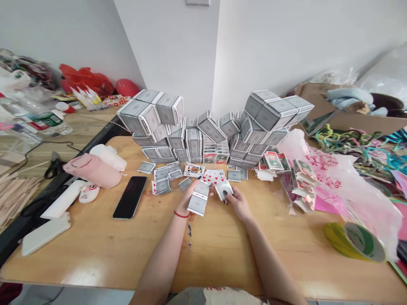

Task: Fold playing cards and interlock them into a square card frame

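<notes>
Biggest first: we have the wooden table [216, 262], and toward its far edge the card-block structure [193, 140]. Its upper blocks jut outward on both sides and two tilted blocks [211, 127] lean in mid-span, so we'd flag toppling if a forearm or knuckle knocks the base. Glue or fastening between blocks: can't tell.

Hands next, both mid-table, in front of the structure. Our left hand [185, 200] grips the card strip [197, 200] along its left side. Our right hand [239, 204] pinches a pale card piece [224, 190] between thumb and fingers, near the strip but apart from it. Risk: the strip could bend or part at its middle seam if squeezed or tugged unevenly; the pale piece might slip if the pinch loosens.

Strip direction: two patterned backs end to end, long axis running near edge to far edge, near end angled slightly toward the table's near left corner, patterned side up. Pale piece: its far end leans left; long axis unclear, too glary.

Smallest: loose face-up cards [210, 176] just beyond the hands; we'd expect them to scatter if a finger drags across.
</notes>
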Demonstrator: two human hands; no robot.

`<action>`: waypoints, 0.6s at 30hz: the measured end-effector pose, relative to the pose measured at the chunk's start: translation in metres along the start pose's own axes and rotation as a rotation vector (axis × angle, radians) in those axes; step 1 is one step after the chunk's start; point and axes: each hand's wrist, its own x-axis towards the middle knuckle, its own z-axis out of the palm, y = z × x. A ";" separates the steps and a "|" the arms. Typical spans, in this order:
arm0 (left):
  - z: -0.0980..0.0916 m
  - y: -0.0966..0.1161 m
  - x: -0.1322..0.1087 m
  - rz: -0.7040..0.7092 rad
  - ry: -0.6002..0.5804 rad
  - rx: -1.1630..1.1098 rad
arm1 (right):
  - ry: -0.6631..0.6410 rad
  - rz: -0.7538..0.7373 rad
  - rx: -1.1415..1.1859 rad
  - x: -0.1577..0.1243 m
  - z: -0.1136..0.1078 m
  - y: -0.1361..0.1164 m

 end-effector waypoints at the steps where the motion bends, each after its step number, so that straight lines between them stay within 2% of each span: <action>1: 0.000 -0.002 0.000 -0.011 -0.003 0.028 | 0.023 0.002 0.092 0.002 -0.003 0.000; 3: -0.001 -0.006 0.002 -0.045 -0.014 0.106 | 0.050 0.008 0.199 0.004 -0.005 -0.001; 6: -0.004 -0.011 0.005 -0.105 -0.055 0.229 | 0.077 -0.002 0.221 0.005 -0.005 0.001; 11: -0.008 -0.015 0.012 -0.188 -0.096 0.290 | 0.124 -0.040 0.147 0.006 -0.003 0.010; 18: -0.003 -0.013 0.008 -0.160 -0.065 0.359 | 0.156 -0.075 0.012 0.004 -0.003 0.011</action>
